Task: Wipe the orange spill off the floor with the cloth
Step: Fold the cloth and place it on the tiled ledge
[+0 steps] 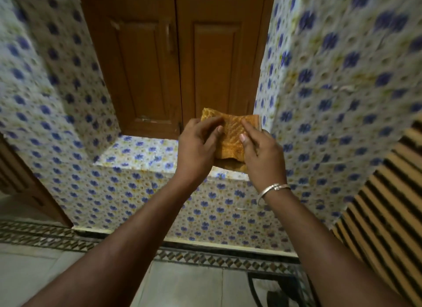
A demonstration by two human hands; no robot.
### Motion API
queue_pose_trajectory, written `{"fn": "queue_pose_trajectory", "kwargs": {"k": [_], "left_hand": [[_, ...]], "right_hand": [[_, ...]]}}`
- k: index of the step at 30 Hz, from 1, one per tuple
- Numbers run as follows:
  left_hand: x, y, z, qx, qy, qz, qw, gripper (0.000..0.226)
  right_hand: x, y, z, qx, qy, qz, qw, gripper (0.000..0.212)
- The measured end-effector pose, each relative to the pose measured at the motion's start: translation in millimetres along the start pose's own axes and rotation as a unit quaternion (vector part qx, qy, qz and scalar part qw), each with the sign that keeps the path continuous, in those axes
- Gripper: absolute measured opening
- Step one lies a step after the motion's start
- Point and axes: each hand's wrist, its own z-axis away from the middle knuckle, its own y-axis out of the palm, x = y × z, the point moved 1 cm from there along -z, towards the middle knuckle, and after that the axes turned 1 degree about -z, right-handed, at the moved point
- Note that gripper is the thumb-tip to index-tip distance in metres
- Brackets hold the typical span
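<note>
The cloth (230,133) is orange-yellow with a woven, waffle-like texture, and it is held up in the air between both hands, in the middle of the view. The left hand (196,146) grips its left side, thumb on the near face and fingers curled behind. The right hand (262,153) pinches its right side the same way, thumb pressed on the fabric. The cloth is stretched flat between them, and its lower edge folds under and hangs just over the near lip of a tiled ledge (141,153) (whether it touches the ledge I cannot tell). A silver bangle (274,189) sits on the right wrist.

Beyond the cloth stand two brown wooden doors (175,55), closed, set back in a niche above the ledge. Tiled walls (342,78) with blue flowers on a pale ground frame the niche on the left and right. Nearer, at the bottom, lies the grey floor (68,272), edged by a dark patterned border strip (205,258). At the right edge there is a fabric with brown and black stripes (388,204).
</note>
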Motion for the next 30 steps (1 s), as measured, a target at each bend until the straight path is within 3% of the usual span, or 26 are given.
{"fn": "queue_pose_trajectory", "kwargs": {"k": [6, 14, 22, 30], "left_hand": [[-117, -52, -30, 0.016, -0.031, 0.01, 0.999, 0.031], [-210, -95, -27, 0.011, -0.017, -0.008, 1.0, 0.03], [-228, -99, -8, 0.025, -0.022, 0.003, 0.999, 0.03], [-186, -76, -11, 0.035, -0.054, -0.019, 0.998, 0.025]], "right_hand": [[101, -76, -36, 0.024, 0.006, 0.011, 1.0, 0.04], [166, -136, -42, 0.022, -0.032, 0.015, 0.999, 0.039], [163, -155, -27, 0.045, -0.04, 0.019, 0.998, 0.039], [128, -141, -30, 0.141, 0.007, 0.024, 0.99, 0.044]]}}
